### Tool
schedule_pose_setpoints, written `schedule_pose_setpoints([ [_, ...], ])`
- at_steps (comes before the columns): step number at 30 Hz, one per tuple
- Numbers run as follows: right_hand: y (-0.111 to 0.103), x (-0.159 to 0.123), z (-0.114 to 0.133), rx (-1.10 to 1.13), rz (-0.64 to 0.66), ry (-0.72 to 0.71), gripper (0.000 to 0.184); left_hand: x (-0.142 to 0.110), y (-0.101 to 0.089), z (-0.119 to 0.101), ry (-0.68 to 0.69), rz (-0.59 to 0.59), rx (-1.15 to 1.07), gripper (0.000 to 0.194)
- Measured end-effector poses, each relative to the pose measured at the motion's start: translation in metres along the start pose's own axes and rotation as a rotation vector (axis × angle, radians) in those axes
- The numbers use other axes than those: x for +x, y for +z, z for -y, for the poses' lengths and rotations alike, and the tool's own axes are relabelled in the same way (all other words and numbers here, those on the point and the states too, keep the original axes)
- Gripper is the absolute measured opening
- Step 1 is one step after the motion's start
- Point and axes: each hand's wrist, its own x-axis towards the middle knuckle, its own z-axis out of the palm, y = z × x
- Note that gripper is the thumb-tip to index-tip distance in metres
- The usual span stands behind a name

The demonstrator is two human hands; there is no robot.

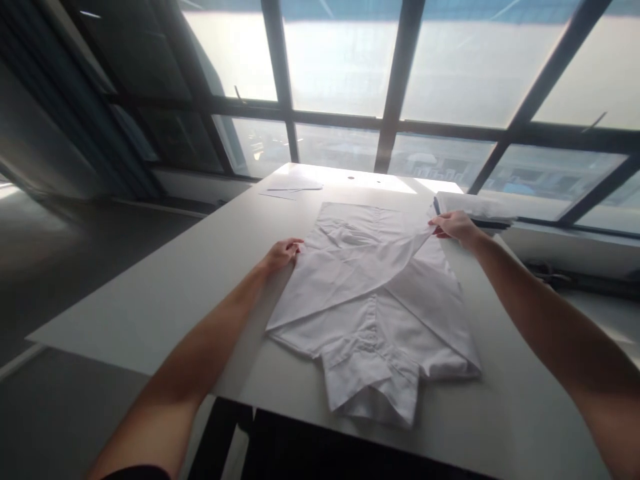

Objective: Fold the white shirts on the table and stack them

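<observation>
A white collared shirt point(376, 320) lies on a white table point(200, 300), its collar toward me and its hem toward the windows. One sleeve point(345, 277) runs slantwise across the body from the left shoulder up to the right. My right hand point(454, 227) pinches the far end of this sleeve, slightly lifted at the shirt's right side. At the left edge of the shirt, my left hand point(284, 253) is closed with its fingertips on the fabric. The other sleeve point(430, 293) appears folded over on the right, partly covered.
Flat white sheets point(295, 184) lie at the table's far left. A stack of pale, flat items point(475, 207) sits beyond my right hand. Large dark-framed windows point(340, 67) rise behind the table. A dark curtain point(75, 100) hangs at the left.
</observation>
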Motion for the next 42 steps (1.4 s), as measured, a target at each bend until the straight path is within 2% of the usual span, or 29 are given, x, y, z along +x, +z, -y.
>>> schedule_pose_setpoints([
  [3, 0.001, 0.001, -0.001, -0.099, 0.015, 0.089, 0.015, 0.0, 0.0, 0.002, -0.004, -0.002, -0.041, 0.049],
  [6, 0.002, 0.001, -0.001, -0.138, 0.006, 0.107, 0.016, -0.002, -0.002, 0.007, 0.042, 0.062, -0.071, 0.056],
  [9, 0.002, 0.0, 0.003, -0.123, -0.021, 0.03, 0.013, -0.003, -0.004, 0.012, 0.08, 0.091, -0.065, 0.062],
  [13, 0.002, -0.002, 0.019, -0.063, -0.089, -0.13, 0.009, -0.002, -0.004, 0.012, 0.094, 0.072, -0.036, 0.053],
  [17, 0.008, -0.008, 0.04, 0.029, -0.134, -0.304, 0.015, -0.01, 0.004, -0.003, 0.091, -0.008, 0.149, 0.038],
  [19, 0.013, -0.012, 0.048, 0.039, -0.137, -0.34, 0.016, -0.022, 0.013, -0.017, 0.171, -0.034, 0.243, 0.039],
  [22, 0.021, -0.016, 0.054, 0.01, -0.128, -0.39, 0.016, -0.046, 0.031, -0.036, 0.303, 0.056, 0.404, 0.047],
  [24, 0.024, -0.015, 0.054, -0.018, -0.132, -0.395, 0.017, -0.06, 0.04, -0.042, 0.268, 0.147, 0.509, 0.051],
  [27, 0.022, -0.006, 0.046, -0.038, -0.184, -0.357, 0.019, -0.073, 0.047, -0.042, 0.156, 0.221, 0.605, 0.059],
  [31, 0.011, 0.01, 0.02, 0.021, -0.238, -0.286, 0.019, -0.076, 0.045, -0.038, 0.079, 0.219, 0.61, 0.064],
  [34, 0.004, 0.013, -0.005, 0.013, -0.22, -0.166, 0.019, -0.074, 0.044, -0.036, 0.057, 0.22, 0.606, 0.067],
  [38, 0.005, 0.0, -0.04, -0.088, -0.165, -0.031, 0.017, -0.073, 0.046, -0.035, 0.046, 0.215, 0.628, 0.068],
  [42, 0.011, -0.021, -0.065, -0.1, -0.104, -0.011, 0.016, -0.072, 0.044, -0.036, 0.035, 0.222, 0.654, 0.069],
])
